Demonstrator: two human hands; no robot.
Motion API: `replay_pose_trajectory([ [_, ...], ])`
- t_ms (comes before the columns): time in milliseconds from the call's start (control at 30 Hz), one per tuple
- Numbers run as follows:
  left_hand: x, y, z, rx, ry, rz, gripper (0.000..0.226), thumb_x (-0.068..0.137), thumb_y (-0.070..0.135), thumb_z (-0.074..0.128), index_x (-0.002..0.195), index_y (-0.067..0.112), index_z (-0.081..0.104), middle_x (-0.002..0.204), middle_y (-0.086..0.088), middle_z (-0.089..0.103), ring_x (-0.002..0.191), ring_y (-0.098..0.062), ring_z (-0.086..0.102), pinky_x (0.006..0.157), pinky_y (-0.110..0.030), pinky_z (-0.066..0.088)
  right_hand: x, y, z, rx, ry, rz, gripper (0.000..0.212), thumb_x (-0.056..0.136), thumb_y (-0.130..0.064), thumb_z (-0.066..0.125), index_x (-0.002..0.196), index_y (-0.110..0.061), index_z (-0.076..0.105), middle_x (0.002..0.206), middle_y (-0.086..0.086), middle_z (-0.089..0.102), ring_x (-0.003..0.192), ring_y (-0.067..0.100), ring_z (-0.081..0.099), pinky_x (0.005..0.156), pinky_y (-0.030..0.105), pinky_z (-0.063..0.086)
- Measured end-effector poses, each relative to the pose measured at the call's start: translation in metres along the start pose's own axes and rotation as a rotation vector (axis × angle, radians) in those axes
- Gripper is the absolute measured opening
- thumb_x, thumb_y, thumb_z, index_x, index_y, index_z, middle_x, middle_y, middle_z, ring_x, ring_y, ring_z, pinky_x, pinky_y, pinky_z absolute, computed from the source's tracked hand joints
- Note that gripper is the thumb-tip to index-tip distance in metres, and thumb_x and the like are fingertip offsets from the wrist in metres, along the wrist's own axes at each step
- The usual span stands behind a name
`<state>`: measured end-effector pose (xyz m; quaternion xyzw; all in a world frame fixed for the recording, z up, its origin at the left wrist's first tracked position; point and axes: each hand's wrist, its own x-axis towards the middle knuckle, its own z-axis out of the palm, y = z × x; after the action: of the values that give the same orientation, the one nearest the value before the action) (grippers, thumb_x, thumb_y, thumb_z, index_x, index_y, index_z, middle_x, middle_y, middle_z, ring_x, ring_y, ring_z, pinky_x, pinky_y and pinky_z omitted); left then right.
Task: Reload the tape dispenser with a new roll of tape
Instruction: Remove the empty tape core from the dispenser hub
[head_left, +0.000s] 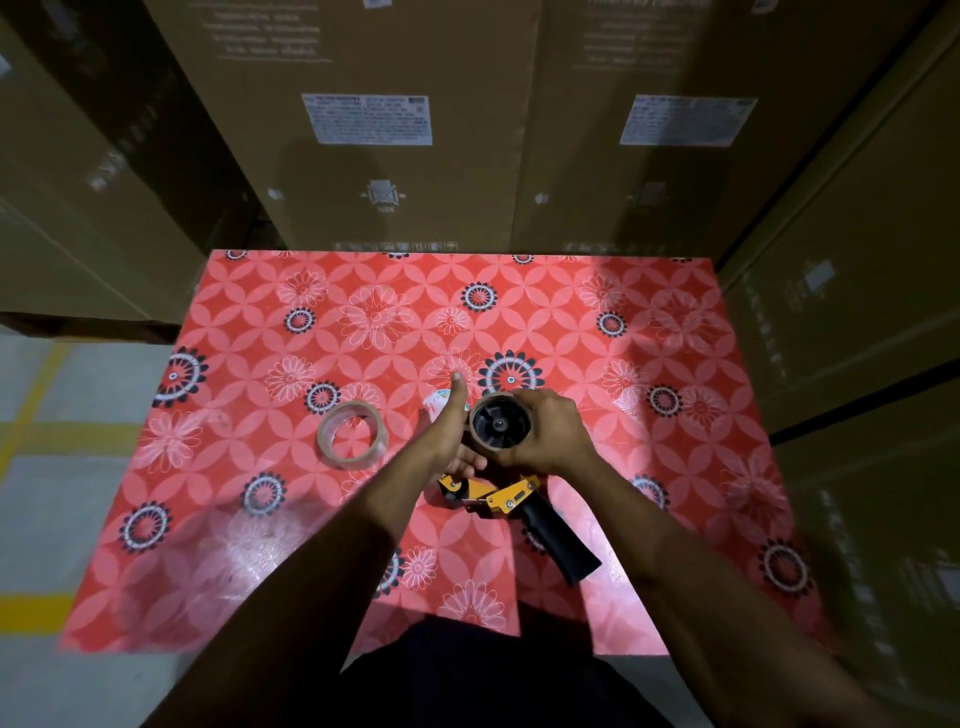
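Standing tall behind the work surface, stacked brown cardboard cartons (395, 156) with white printed labels fill the far side and the right of the scene. A table covered in red oilcloth with a white and black flower pattern (649, 364) spreads out in front of them, and grey floor with yellow lines (47, 431) shows at the left.

A person leans over the near edge of the table, both bare forearms reaching toward its middle. A yellow and black hand-held tape dispenser (511, 499) lies on the cloth, its black handle pointing near and right and its yellow metal frame just below the hands.

The right hand (550, 434) is wrapped around a brown cardboard core (500, 425) that sits on the dispenser's black spoked hub, fingers curled over the core's far and right rim. The left hand (452, 431) presses against the left side of the same core, palm turned toward it and thumb pointing to the far side; whether its fingers close on anything cannot be told.

A new roll of clear tape on a brown core (353, 434) lies flat on the cloth just left of the left hand, apart from it. A small pale object (435, 401) shows partly behind the left thumb, too hidden to identify.
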<state>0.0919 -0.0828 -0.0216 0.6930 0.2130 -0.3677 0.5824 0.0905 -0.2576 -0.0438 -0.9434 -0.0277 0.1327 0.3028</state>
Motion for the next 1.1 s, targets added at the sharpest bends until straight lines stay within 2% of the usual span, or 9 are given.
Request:
replay_pose_trajectory([
  [100,0.002,0.001,-0.003,0.040,0.005,-0.038,0.148,0.051,0.108,0.024,0.158,0.006,0.012,0.085,-0.020,0.071,0.050,-0.019,0.058,0.045,-0.026,0.044,-0.002,-0.002,-0.002,0.066,-0.056,0.002,0.099,0.045,-0.051,0.076,0.135,-0.015,0.055,0.126,0.006,0.061,0.114,0.024,0.058,0.090,0.030,0.049],
  [233,-0.007,0.009,0.001,0.021,-0.006,-0.021,0.099,0.092,0.078,0.006,0.155,0.004,0.024,0.086,-0.008,0.064,0.058,-0.018,0.058,0.049,-0.025,0.042,-0.003,-0.005,0.006,0.153,-0.039,0.130,0.102,0.049,-0.049,0.092,0.131,-0.012,0.044,0.123,0.005,0.049,0.108,0.018,0.050,0.088,0.033,0.049],
  [333,-0.005,0.007,0.001,-0.008,-0.030,-0.006,0.104,0.089,0.081,0.003,0.150,0.003,0.035,0.094,-0.017,0.064,0.052,-0.015,0.053,0.049,-0.026,0.037,-0.002,-0.003,0.000,0.192,-0.032,0.053,0.085,0.042,-0.041,0.087,0.115,-0.015,0.052,0.111,0.001,0.061,0.099,0.023,0.062,0.076,0.027,0.046],
  [467,-0.003,0.002,0.001,-0.024,-0.003,-0.042,0.101,0.093,0.076,0.004,0.151,-0.001,0.032,0.073,-0.008,0.066,0.058,-0.020,0.057,0.052,-0.029,0.044,-0.007,0.005,-0.007,0.299,-0.101,-0.039,0.096,0.043,-0.030,0.081,0.135,-0.019,0.057,0.129,0.002,0.063,0.117,0.024,0.061,0.094,0.029,0.047],
  [633,0.008,-0.002,0.002,0.026,-0.036,-0.058,0.159,0.038,0.109,0.030,0.160,0.011,0.001,0.073,-0.016,0.069,0.050,-0.020,0.061,0.047,-0.027,0.050,-0.012,0.002,0.003,0.241,-0.094,0.088,0.109,0.039,-0.054,0.086,0.135,-0.016,0.049,0.125,0.007,0.049,0.109,0.016,0.048,0.088,0.025,0.042],
  [733,0.007,-0.002,0.004,0.033,-0.018,-0.041,0.154,0.045,0.105,0.029,0.159,0.007,-0.005,0.085,-0.017,0.072,0.052,-0.021,0.063,0.045,-0.027,0.050,-0.012,0.007,-0.003,0.283,-0.050,0.078,0.093,0.032,-0.053,0.078,0.116,-0.018,0.057,0.114,0.001,0.065,0.102,0.021,0.063,0.083,0.033,0.053],
  [900,0.005,-0.002,0.002,0.032,-0.023,-0.026,0.166,0.033,0.110,0.032,0.159,0.007,-0.002,0.084,-0.019,0.069,0.048,-0.019,0.059,0.044,-0.025,0.048,-0.014,0.012,-0.008,0.375,-0.171,0.061,0.106,0.048,-0.028,0.088,0.146,-0.020,0.049,0.135,0.000,0.059,0.125,0.021,0.057,0.107,0.040,0.048],
  [1000,-0.005,0.007,0.006,0.046,-0.043,-0.018,0.130,0.070,0.098,0.019,0.155,0.000,0.023,0.098,-0.025,0.069,0.055,-0.020,0.060,0.048,-0.028,0.048,-0.012,0.006,0.001,0.290,-0.121,0.122,0.111,0.045,-0.043,0.092,0.142,-0.016,0.044,0.130,0.004,0.050,0.118,0.022,0.052,0.096,0.032,0.046],
  [1100,-0.005,0.007,0.006,0.014,-0.036,-0.039,0.106,0.090,0.080,0.008,0.147,-0.005,0.036,0.082,-0.015,0.070,0.057,-0.019,0.060,0.048,-0.027,0.046,-0.008,0.009,-0.003,0.328,-0.056,0.179,0.087,0.043,-0.036,0.097,0.117,-0.017,0.056,0.116,0.002,0.063,0.104,0.022,0.063,0.085,0.035,0.055],
])
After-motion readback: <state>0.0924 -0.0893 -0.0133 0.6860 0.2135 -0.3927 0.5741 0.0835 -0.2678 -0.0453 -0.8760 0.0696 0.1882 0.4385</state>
